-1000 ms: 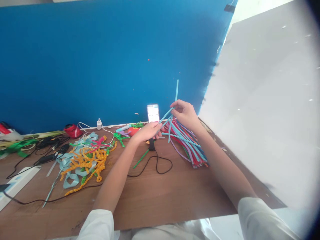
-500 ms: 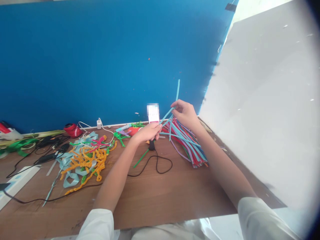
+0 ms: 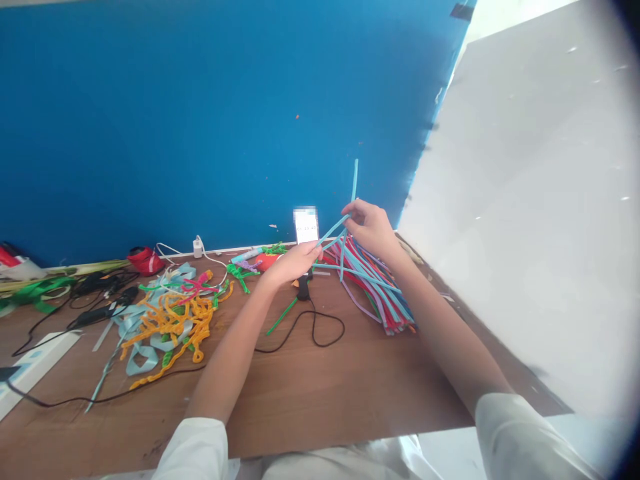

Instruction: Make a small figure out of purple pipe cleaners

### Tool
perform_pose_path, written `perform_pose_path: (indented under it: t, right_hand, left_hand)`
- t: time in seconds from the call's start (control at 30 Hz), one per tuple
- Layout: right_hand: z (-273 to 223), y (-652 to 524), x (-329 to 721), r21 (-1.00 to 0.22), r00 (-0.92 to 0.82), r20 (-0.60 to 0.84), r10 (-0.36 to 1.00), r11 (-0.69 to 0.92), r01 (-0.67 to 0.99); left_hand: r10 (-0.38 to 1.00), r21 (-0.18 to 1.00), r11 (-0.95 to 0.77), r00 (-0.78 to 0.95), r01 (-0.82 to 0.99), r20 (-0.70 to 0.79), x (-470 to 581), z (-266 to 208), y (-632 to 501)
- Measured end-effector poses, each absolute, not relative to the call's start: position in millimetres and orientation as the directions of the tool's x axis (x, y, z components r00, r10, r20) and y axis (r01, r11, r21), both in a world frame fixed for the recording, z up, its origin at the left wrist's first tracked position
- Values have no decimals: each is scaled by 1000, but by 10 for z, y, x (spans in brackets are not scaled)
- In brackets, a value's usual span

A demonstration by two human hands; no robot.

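Observation:
Light blue pipe cleaners (image 3: pixel 333 230) stretch between my two hands above the table. My left hand (image 3: pixel 299 260) is closed on their lower left ends. My right hand (image 3: pixel 369 225) pinches them where they cross, with one end standing up against the blue panel and another hanging down. Below my right hand lies a bundle of pipe cleaners (image 3: pixel 377 287) in red, purple, pink and light blue. Just under my left hand is a black glue gun (image 3: pixel 303 289), partly hidden, with a green stick (image 3: pixel 282 316) beside it.
A lit phone (image 3: pixel 306 225) leans on the blue panel (image 3: pixel 200 120). Orange twisted pipe cleaners (image 3: pixel 175 320) and light blue ribbon (image 3: pixel 143 360) lie at left, near a white power strip (image 3: pixel 37 363). A black cord (image 3: pixel 300 327) loops on the table. Red ribbon (image 3: pixel 146 261) stands behind.
My left hand has shifted slightly, its fingers turning a little upward. The right hand stays nearly still, and the hanging pipe cleaner end has swung slightly right.

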State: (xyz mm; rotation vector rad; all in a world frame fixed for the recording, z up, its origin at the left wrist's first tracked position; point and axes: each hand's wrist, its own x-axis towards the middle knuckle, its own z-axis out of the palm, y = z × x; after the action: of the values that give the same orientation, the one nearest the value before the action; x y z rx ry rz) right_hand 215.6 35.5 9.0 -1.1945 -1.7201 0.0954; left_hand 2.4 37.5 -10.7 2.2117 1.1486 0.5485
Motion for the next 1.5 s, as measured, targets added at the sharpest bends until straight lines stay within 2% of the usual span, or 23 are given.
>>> perform_pose_path:
  t: [0.17,0.37,0.6,0.73,1.03,1.3,1.5]
  right_hand:
    - [67,378,2174,-549,-14,659,752,493,675]
    - [66,383,2193,-522,-5,672,741,478,706]
    - [36,373,2178,-425,33,679,733,356,832]
    - [33,364,2164,-378,-6,695,719,372,848]
    - [24,382,2161,-401,10,695,719,375,836]
    - [43,380,2196,-436,51,683,728,351,829]
    - [64,329,2152,-439,50,638,769,309,843]
  left_hand:
    - [890,677,-375,450,633,72,51,-49,311]
    - [858,717,-436,492,544,149,62,-39,292]
    - [849,797,-318,528,513,-1,33,-139,398]
    - [845,782,-352,534,514,29,15,-187,447]
    - [867,731,-395,490,556,95,7,-207,471]
    - [863,749,-396,494,532,106,20,-146,399]
    - [876,672,-436,453,598,166,32,-138,395]
